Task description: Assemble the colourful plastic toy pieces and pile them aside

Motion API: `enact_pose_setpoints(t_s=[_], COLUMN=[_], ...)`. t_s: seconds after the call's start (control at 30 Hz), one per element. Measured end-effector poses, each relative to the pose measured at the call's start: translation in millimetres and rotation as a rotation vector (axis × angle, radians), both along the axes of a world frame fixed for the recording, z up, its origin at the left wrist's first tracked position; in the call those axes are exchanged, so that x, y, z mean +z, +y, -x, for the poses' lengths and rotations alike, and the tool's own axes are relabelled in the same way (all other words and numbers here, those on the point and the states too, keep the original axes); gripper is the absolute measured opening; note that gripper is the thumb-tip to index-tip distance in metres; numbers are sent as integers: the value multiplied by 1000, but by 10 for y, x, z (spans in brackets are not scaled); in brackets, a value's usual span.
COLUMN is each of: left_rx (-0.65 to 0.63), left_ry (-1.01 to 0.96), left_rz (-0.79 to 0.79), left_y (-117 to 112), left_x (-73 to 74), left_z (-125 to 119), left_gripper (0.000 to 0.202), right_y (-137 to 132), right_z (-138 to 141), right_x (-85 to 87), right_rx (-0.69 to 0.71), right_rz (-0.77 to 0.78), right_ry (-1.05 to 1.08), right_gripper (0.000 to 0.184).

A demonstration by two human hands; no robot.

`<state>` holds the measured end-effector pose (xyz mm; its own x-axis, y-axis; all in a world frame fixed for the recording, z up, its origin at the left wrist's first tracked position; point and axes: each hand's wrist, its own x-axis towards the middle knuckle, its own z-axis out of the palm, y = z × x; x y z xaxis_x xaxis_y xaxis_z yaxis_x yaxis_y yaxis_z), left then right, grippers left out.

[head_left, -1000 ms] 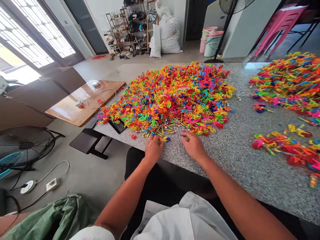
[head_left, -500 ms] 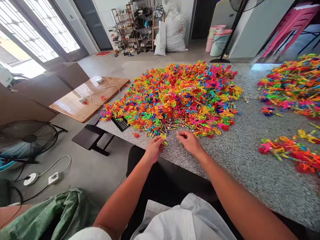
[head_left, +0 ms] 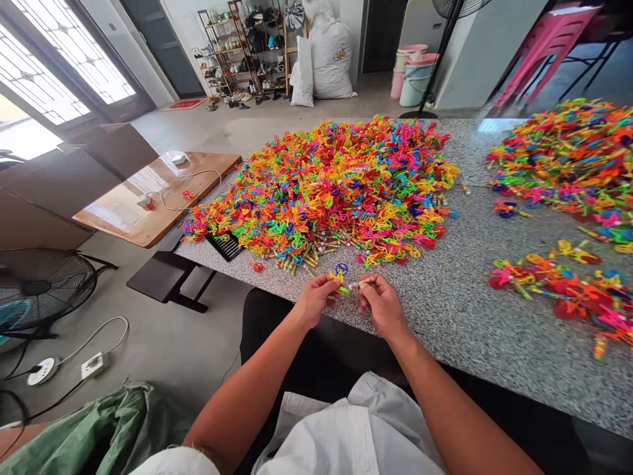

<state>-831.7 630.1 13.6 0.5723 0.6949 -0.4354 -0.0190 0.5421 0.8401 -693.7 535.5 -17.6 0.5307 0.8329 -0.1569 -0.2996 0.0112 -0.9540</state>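
Observation:
My left hand (head_left: 317, 300) is closed on a small yellow and green plastic piece (head_left: 341, 285) at the front edge of the granite table (head_left: 445, 330). Facing it, my right hand (head_left: 380, 302) pinches a thin tube with a yellowish patterned wrap (head_left: 364, 283). The ends of the two pieces come close together; whether they touch I cannot tell. A dark blue ring-shaped piece (head_left: 341, 268) shows just beyond my left fingertips. Past both hands spreads a big heap of bright plastic pieces (head_left: 326, 178), with several patterned tubes (head_left: 291, 264) along its near edge.
To the right lie another colourful heap (head_left: 568, 158) and a smaller pile (head_left: 568, 290). A black slotted tray (head_left: 225, 246) sits at the table's left edge. Beyond it are a wooden board (head_left: 163, 198) and a floor fan (head_left: 49, 290). White sacks (head_left: 331, 59) stand at the back.
My right hand has come nearer to the left, and the patterned tube now shows in its fingers close to the yellow and green piece. The camera view has shifted slightly right.

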Motion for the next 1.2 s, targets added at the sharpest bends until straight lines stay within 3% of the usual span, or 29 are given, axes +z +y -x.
enact_pose_setpoints(t_s=[0.33, 0.57, 0.8, 1.0, 1.07, 1.1, 1.2], left_rx=[-53, -95, -172, -189, -201, -182, -13], left_ry=[-63, -71, 31, 299, 355, 379, 549], left_rz=[19, 208, 125, -285, -421, -503, -857], left_y=[-64, -45, -66, -175, -111, -45, 242], left_x=[22, 8, 88, -26, -67, -78, -87], left_z=[-32, -24, 7, -191, -210, -186, 15], left_gripper=[40, 25, 24, 19, 13, 12, 26], right_y=[-29, -106, -187, -226, -287, -339, -563], right_z=[51, 40, -46, -136, -311, -457, -1076], right_x=[95, 70, 52, 69, 49, 32, -28], right_rx=[-3, 87, 144, 133, 30, -87, -630], right_rz=[-34, -73, -101, 26, 90, 101, 30], right_ry=[381, 420, 169, -215, -250, -245, -153], right_gripper=[27, 25, 27, 22, 23, 24, 19])
